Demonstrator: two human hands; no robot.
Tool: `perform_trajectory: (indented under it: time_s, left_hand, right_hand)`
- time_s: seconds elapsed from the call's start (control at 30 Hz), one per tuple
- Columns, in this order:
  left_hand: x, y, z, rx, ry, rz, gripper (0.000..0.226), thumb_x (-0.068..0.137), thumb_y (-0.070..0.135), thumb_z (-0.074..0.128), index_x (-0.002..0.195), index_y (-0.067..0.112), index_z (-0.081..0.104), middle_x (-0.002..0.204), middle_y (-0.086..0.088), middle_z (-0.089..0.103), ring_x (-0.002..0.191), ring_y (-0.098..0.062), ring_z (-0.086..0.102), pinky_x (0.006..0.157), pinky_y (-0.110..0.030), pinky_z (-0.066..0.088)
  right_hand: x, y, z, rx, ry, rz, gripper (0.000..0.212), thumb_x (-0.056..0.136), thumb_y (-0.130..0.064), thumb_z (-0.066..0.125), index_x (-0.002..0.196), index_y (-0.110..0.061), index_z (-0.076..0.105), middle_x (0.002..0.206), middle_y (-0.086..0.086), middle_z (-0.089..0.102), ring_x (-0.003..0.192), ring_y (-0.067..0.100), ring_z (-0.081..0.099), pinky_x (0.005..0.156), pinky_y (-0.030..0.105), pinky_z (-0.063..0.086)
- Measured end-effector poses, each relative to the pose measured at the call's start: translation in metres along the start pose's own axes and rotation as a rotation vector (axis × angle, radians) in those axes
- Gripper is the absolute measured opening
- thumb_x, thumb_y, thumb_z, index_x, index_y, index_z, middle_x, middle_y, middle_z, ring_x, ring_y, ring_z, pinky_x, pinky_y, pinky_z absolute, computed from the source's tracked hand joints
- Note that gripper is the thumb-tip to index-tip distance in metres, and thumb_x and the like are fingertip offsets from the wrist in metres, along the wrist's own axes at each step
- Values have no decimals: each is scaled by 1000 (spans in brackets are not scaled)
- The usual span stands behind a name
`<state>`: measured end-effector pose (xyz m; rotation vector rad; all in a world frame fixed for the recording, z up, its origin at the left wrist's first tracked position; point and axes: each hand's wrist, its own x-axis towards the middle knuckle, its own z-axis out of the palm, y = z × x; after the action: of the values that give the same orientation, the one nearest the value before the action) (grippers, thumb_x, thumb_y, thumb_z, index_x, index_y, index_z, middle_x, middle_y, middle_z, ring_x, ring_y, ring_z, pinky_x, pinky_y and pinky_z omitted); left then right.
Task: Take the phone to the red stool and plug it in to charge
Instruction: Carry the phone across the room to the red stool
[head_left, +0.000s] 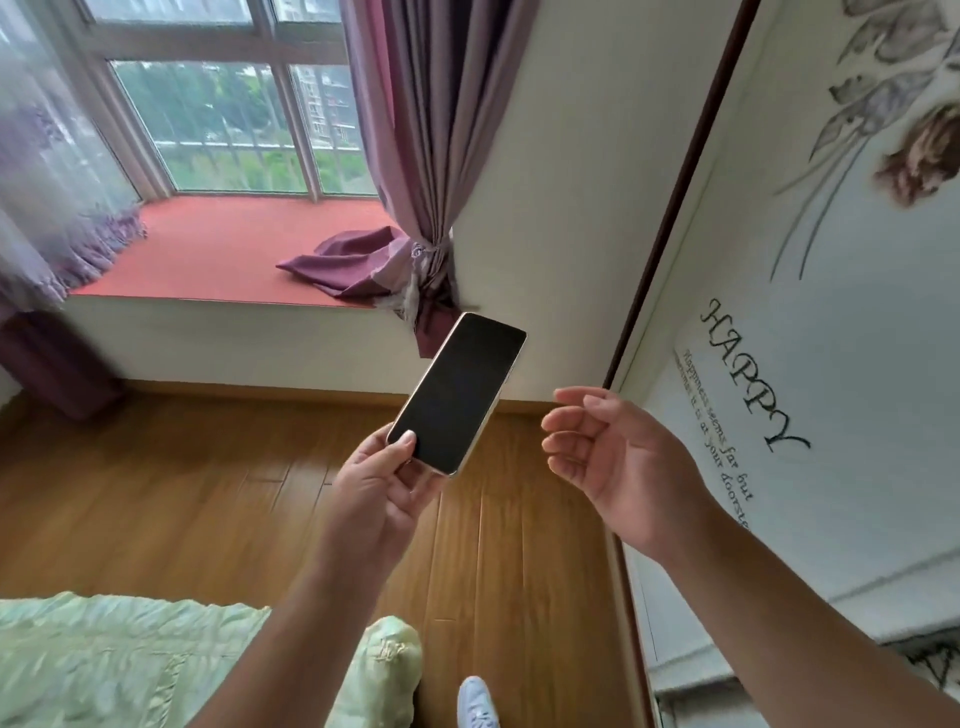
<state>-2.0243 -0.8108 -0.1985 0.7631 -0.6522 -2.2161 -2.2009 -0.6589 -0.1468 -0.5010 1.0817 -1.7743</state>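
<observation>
Phone (457, 392) in left hand (382, 483)

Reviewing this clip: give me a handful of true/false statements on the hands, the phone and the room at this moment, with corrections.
1. The left hand holds the phone by its lower end. True.
2. The phone's screen is lit. False: it is dark.
3. The right hand grips a charging cable. False: it is open and empty, beside the phone.
4. A purple curtain is tied back by the window seat. True.
5. The red stool stands on the floor ahead. False: no stool is in view.
</observation>
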Motion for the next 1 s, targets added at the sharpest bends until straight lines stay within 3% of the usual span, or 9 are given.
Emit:
perform_trajectory:
  time_s: [0.13, 0.4, 0.63, 0.8, 1.0]
  left_hand:
    - [62, 45, 6, -16, -22, 36, 32, 84, 1, 60, 116, 5, 55, 106, -23, 72, 94, -36, 75, 65, -36, 63]
    - [139, 109, -17, -48, -45, 143, 25, 92, 2, 54, 116, 7, 55, 106, -22, 76, 102, -38, 72, 73, -39, 62]
    - [211, 143, -37, -39, 83, 238, 25, 92, 2, 56, 118, 4, 56, 111, -20, 75, 102, -35, 73, 77, -42, 62]
    - [285, 181, -34, -20, 212, 318, 15, 94, 1, 54, 103, 9, 64, 104, -15, 78, 92, -28, 76, 71, -39, 62]
    - [383, 242, -15, -12, 316, 401, 14, 95, 0, 52, 103, 8, 61, 101, -14, 78, 89, -25, 76, 71, -40, 63]
  right_hand:
    - [71, -14, 22, -2, -14, -17, 22, 83, -21, 57, 99, -11, 70, 85, 12, 70, 78, 24, 65, 71, 34, 54]
    - [198, -11, 61, -33, -142, 57, 23, 85, -21, 56, 102, -11, 67, 87, 10, 70, 78, 23, 66, 72, 33, 55]
    - [322, 10, 77, -32, -223, 178, 22, 92, -20, 50, 99, -14, 70, 89, 9, 72, 81, 22, 67, 75, 34, 53]
    - [431, 12, 102, -43, -312, 249, 22, 94, -17, 46, 101, -9, 65, 87, 9, 70, 81, 23, 63, 76, 36, 48]
    - [560, 0, 133, -71, -437, 250, 22, 95, -17, 47, 106, -6, 62, 91, 11, 67, 82, 22, 63, 73, 34, 49]
